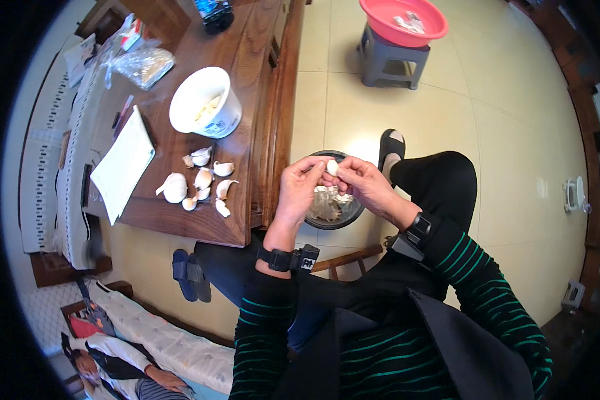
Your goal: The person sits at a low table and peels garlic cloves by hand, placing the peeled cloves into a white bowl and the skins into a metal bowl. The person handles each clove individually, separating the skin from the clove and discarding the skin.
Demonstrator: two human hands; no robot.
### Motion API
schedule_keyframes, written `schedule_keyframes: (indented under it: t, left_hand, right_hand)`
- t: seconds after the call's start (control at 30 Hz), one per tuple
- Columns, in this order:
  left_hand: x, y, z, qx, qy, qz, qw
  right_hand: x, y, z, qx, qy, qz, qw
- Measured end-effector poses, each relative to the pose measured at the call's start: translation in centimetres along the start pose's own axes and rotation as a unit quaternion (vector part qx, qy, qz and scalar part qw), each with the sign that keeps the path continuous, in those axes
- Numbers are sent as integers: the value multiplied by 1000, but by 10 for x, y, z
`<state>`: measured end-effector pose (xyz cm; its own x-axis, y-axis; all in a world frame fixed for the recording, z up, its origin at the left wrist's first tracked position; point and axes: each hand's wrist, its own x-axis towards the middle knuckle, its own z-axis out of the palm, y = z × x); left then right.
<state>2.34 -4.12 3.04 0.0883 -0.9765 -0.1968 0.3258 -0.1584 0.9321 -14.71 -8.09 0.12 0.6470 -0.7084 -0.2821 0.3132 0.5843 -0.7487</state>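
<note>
A pale garlic clove is pinched between the fingertips of both my hands. My left hand grips it from one side, and my right hand from the other. Right below them a dark round bin on the floor holds papery garlic skins. On the wooden table to the left lie a garlic bulb and several unpeeled cloves. Behind these, a white plastic tub tilts in view with pale peeled cloves inside.
A folded white paper and a clear plastic bag lie on the table. Ahead, a pink basin rests on a grey stool. Dark slippers are on the floor. Another person is at the lower left, beside a bed.
</note>
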Motion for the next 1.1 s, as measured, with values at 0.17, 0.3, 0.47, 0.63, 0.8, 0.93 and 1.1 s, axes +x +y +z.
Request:
schedule_keyframes:
  t: [0.17, 0.3, 0.47, 0.63, 0.8, 0.93, 1.1]
  left_hand:
    - [-5, 7, -1, -30, 0, -82, 996]
    - [-2, 0, -2, -8, -7, -61, 998]
    - [-1, -17, -13, -4, 34, -16, 999]
    - [-1, -17, -9, 0, 15, 22, 1000]
    - [3, -18, -8, 28, 2, 62, 998]
    - [5, -24, -7, 35, 14, 89, 995]
    - [7, -25, -8, 31, -3, 39, 999]
  right_hand:
    - [6, 3, -2, -77, 19, -10, 997]
    - [0, 3, 1, -128, 59, -12, 990]
    - [3, 8, 4, -84, 24, -2, 996]
    - [4, 6, 2, -45, 55, -5, 997]
    - [4, 3, 2, 17, 21, 14, 1000]
    - [5, 4, 1, -13, 29, -17, 999]
    - [6, 7, -3, -14, 28, -44, 999]
